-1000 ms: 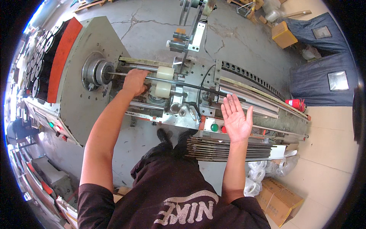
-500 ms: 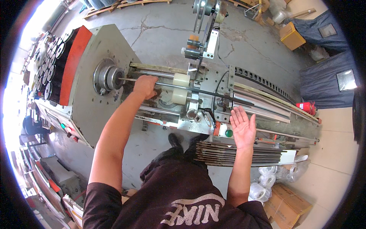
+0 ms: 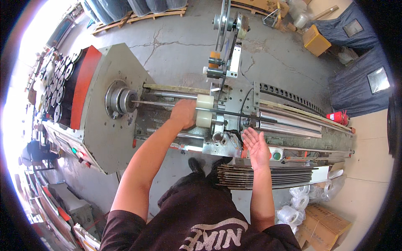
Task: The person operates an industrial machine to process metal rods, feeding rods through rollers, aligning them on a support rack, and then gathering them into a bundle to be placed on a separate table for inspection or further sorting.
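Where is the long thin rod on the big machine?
In the head view, the long thin rod stretches from the round metal chuck on the left, past the left hand and two white rollers, ending right of the picture's middle.

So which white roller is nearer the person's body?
The lower white roller, on the body side of the rod; the upper white roller sits beyond it.

The cracked grey floor (image 3: 178, 58) is carrying the long grey machine (image 3: 111, 144). A cardboard carton (image 3: 317, 40) and wooden pallets (image 3: 157, 15) are also resting there; dark bulky loads (image 3: 139, 6) are standing on the pallets.
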Demonstrator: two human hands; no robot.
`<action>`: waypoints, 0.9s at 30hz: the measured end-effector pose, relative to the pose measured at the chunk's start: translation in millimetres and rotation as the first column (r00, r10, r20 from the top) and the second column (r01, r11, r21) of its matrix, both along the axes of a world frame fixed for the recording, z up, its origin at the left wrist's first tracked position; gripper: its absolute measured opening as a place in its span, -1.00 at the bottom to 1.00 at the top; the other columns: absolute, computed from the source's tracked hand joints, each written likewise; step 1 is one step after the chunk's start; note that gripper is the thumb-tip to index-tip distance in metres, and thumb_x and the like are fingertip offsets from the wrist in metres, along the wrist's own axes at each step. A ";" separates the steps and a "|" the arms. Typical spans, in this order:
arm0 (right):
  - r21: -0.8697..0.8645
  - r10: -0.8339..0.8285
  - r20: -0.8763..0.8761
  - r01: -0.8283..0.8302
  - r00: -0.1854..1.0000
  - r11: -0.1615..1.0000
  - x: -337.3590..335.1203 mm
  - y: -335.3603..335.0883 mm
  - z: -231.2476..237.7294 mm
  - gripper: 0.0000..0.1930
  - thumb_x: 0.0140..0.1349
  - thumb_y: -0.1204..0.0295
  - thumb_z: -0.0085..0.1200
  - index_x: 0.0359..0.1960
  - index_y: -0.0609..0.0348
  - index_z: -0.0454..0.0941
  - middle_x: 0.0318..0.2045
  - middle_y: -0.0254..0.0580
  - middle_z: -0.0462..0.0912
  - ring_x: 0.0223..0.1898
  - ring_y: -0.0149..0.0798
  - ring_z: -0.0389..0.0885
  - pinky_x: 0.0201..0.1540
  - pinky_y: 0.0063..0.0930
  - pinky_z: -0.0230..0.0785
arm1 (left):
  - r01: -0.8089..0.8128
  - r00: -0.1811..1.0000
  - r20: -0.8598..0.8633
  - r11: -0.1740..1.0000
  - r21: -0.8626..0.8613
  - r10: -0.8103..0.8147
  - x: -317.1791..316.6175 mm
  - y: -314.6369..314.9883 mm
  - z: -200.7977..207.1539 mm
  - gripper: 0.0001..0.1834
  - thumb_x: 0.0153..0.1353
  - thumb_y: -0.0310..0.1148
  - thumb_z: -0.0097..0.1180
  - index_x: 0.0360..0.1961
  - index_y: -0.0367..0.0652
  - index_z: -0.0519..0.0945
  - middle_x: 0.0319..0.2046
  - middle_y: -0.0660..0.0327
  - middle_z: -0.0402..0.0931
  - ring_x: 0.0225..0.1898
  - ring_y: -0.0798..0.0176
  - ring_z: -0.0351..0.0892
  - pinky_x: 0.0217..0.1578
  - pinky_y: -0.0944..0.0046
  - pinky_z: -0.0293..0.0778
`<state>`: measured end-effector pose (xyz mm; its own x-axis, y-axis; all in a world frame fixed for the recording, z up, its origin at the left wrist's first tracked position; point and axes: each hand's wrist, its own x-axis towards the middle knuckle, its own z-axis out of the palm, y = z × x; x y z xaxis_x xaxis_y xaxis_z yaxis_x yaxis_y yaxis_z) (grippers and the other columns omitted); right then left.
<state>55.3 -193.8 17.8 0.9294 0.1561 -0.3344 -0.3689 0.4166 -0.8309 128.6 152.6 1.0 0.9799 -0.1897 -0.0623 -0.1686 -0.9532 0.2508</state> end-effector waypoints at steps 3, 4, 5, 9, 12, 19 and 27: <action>-0.180 0.014 0.064 -0.002 0.998 0.984 5.0 14.8 2.0 -0.33 0.64 -0.02 -0.27 0.41 0.39 0.37 0.34 0.16 0.51 0.39 -0.01 0.48 0.47 -0.20 0.24 | 0.036 0.997 0.072 0.998 -0.042 -0.033 -0.1 34.1 -25.1 -0.32 -0.11 -0.35 0.50 0.11 -0.15 0.55 0.05 0.00 0.63 0.15 -0.15 0.58 0.20 -0.04 0.49; -0.266 0.021 0.102 0.007 0.995 0.964 6.3 17.2 0.3 -0.35 0.63 -0.01 -0.23 0.40 0.37 0.40 0.33 0.15 0.53 0.37 -0.03 0.50 0.45 -0.21 0.26 | 0.048 0.997 0.063 0.997 -0.068 -0.044 0.0 41.5 -22.9 -0.29 -0.11 -0.33 0.52 0.13 -0.15 0.54 0.06 0.01 0.63 0.15 -0.15 0.58 0.19 -0.05 0.49; -0.351 0.030 0.137 0.020 0.990 0.936 7.6 20.4 -1.6 -0.37 0.62 0.00 -0.18 0.39 0.36 0.42 0.32 0.13 0.55 0.36 -0.06 0.52 0.43 -0.23 0.27 | 0.040 0.999 0.016 0.999 -0.025 -0.039 1.2 51.5 -20.0 -0.27 -0.10 -0.26 0.54 0.15 -0.12 0.56 0.06 0.06 0.63 0.15 -0.14 0.58 0.19 -0.06 0.48; -0.705 0.172 0.224 0.038 0.959 0.708 14.2 50.8 5.7 -0.37 0.58 0.02 -0.07 0.40 0.35 0.42 0.33 0.15 0.54 0.39 -0.04 0.49 0.42 -0.26 0.25 | -0.049 0.996 -0.078 0.998 0.026 0.050 -1.6 99.4 -14.4 -0.26 -0.04 -0.20 0.53 0.22 -0.09 0.56 0.14 0.09 0.61 0.18 -0.12 0.58 0.23 -0.06 0.47; -0.847 0.330 0.369 0.168 0.869 0.504 24.7 81.9 0.1 -0.38 0.55 0.10 0.00 0.41 0.37 0.37 0.40 0.21 0.44 0.45 0.11 0.37 0.47 -0.13 0.19 | -0.085 0.991 -0.097 0.994 0.065 0.091 -0.3 130.6 -22.2 -0.23 0.00 -0.15 0.53 0.26 -0.08 0.55 0.21 0.09 0.59 0.21 -0.11 0.57 0.26 -0.06 0.45; -0.887 0.559 0.391 0.460 0.731 0.018 51.3 125.5 -34.0 -0.22 0.35 0.02 0.14 0.46 0.30 0.32 0.48 0.15 0.32 0.56 0.08 0.15 0.60 0.13 -0.22 | -0.143 0.965 -0.194 0.976 0.162 0.174 6.3 163.1 -34.2 -0.13 0.05 0.08 0.48 0.37 0.04 0.50 0.30 0.13 0.53 0.27 -0.11 0.55 0.30 -0.04 0.46; -0.877 0.543 0.382 0.478 0.748 -0.041 48.2 127.0 -31.9 -0.24 0.40 0.02 0.14 0.45 0.34 0.32 0.46 0.13 0.36 0.56 0.08 0.18 0.60 0.22 -0.32 | -0.032 0.982 -0.185 0.997 0.073 0.045 17.5 114.1 -24.4 -0.27 0.01 -0.02 0.48 0.25 0.09 0.57 0.13 0.12 0.65 0.11 -0.10 0.66 0.12 -0.08 0.58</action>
<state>103.5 -66.7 -14.1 0.9238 0.2175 0.3151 0.3058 -0.9143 -0.2655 146.1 266.6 -23.4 0.9563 -0.1409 -0.2562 -0.0879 -0.9743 0.2074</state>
